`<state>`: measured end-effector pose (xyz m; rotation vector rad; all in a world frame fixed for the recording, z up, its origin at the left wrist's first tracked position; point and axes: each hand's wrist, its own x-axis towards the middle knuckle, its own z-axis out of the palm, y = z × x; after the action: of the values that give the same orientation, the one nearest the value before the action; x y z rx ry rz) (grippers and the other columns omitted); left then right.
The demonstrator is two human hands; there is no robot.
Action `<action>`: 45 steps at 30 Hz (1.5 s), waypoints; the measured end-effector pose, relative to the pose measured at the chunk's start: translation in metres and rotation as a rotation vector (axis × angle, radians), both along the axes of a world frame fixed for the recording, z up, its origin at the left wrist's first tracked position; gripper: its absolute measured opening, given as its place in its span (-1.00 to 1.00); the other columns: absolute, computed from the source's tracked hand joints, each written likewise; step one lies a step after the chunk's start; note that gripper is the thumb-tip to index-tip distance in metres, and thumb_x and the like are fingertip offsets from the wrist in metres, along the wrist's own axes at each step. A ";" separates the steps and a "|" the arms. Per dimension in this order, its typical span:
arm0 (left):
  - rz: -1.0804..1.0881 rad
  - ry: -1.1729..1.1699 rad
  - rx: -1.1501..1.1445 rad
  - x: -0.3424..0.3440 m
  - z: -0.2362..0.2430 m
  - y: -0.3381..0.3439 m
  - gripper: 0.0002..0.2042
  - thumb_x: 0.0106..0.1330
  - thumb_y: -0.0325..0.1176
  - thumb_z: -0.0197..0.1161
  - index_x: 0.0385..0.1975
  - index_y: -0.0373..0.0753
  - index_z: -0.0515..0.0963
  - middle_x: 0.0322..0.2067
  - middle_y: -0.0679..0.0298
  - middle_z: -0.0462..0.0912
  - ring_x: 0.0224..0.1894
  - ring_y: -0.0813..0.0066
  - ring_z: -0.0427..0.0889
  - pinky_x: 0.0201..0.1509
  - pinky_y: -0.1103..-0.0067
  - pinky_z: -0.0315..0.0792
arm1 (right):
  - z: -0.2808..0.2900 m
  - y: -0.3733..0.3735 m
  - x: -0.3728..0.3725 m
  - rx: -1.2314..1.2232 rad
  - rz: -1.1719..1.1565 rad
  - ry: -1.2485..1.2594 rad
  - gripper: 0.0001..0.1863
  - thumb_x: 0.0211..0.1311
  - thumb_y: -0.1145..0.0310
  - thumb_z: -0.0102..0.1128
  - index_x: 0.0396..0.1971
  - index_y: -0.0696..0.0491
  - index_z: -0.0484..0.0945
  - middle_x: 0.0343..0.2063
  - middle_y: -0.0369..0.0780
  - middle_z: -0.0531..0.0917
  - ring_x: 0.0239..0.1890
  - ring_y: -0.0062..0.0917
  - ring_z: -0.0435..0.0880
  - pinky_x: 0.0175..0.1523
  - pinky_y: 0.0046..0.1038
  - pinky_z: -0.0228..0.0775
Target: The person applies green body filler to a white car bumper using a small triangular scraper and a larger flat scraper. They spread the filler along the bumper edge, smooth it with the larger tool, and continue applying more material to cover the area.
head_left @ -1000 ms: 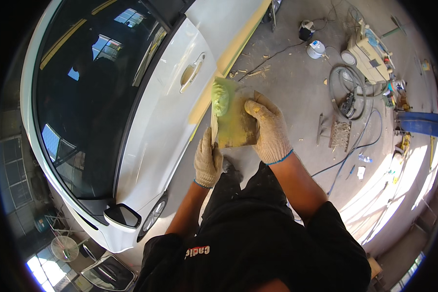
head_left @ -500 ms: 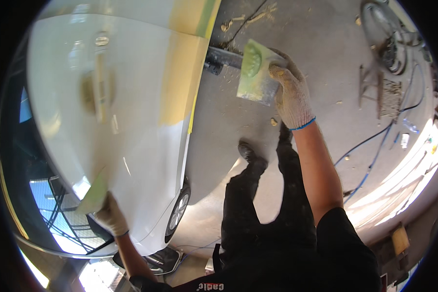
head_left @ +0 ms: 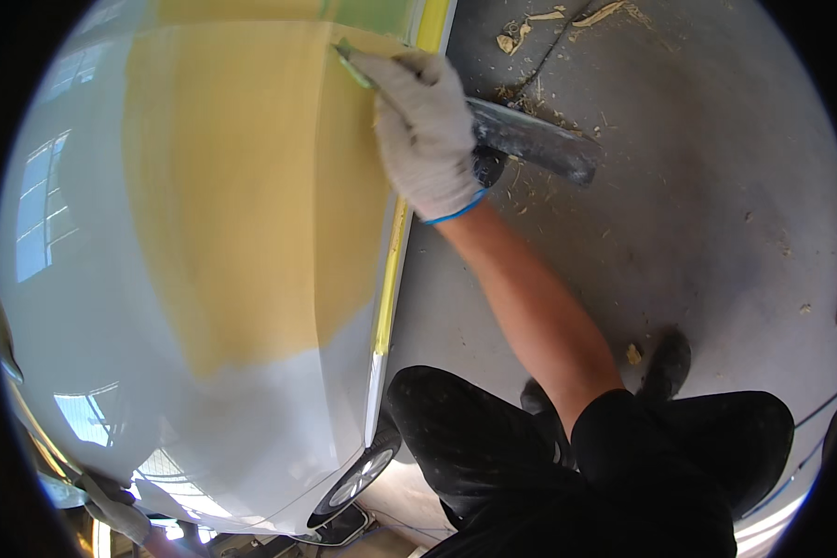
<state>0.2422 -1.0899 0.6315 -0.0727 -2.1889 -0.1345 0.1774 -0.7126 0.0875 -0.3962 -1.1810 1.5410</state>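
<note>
My right hand (head_left: 428,130), in a pale knit glove with a blue cuff, reaches over the lower edge of a white car panel (head_left: 251,418). Its fingers are closed on a thin putty spreader (head_left: 352,63) smeared with green, seen nearly edge-on against the panel. Beneath it spreads a wide tan patch (head_left: 242,205) with a sharp crease running along it; a green area (head_left: 372,14) shows at the top. At the far lower left, my left hand (head_left: 116,511), also gloved, is beside the car body. Its fingers are too dark and small to read.
Yellow tape (head_left: 386,288) runs along the panel's edge. A dark grey bar (head_left: 539,144) juts out from beneath the car over the concrete floor. Wood-coloured scraps (head_left: 516,37) lie there. A car wheel (head_left: 358,484) is near my bent knees, with a hose (head_left: 809,437) at the right.
My view has moved closer to the panel and my legs are now bent. My right hand has gone from above the floor to the panel. The green sheet in my left hand no longer shows.
</note>
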 end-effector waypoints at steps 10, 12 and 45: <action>-0.185 -0.127 0.012 -0.026 -0.003 -0.011 -0.53 0.49 -0.10 0.32 -0.66 -0.15 0.37 -0.76 0.41 0.36 -0.83 0.70 0.22 -0.80 0.61 -0.05 | -0.002 0.006 0.020 0.052 -0.135 0.149 -0.61 0.10 0.68 0.12 -0.05 0.13 0.67 -0.45 0.01 0.65 -0.44 -0.02 0.65 -0.36 -0.18 0.47; -0.209 -0.106 0.019 -0.036 -0.006 -0.008 -0.53 0.49 -0.11 0.32 -0.66 -0.16 0.37 -0.76 0.40 0.36 -0.83 0.69 0.23 -0.80 0.61 -0.05 | -0.012 0.025 -0.002 0.105 -0.082 0.123 -0.60 0.07 0.67 0.13 -0.06 0.10 0.68 -0.39 -0.04 0.67 -0.38 -0.07 0.66 -0.29 -0.17 0.48; -0.138 -0.013 -0.028 -0.035 -0.009 -0.013 -0.59 0.50 -0.13 0.33 -0.54 -0.31 0.60 -0.72 0.47 0.35 -0.76 0.79 0.14 -0.73 0.65 -0.08 | -0.039 -0.037 0.014 -0.520 0.480 0.409 -0.76 0.23 0.61 0.25 -0.15 0.03 0.74 -0.50 -0.17 0.64 -0.50 -0.29 0.63 -0.36 -0.32 0.47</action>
<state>0.2073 -1.1033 0.6223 -0.2398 -2.1988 -0.1820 0.1913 -0.7500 0.0483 -0.1165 -0.5622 2.2279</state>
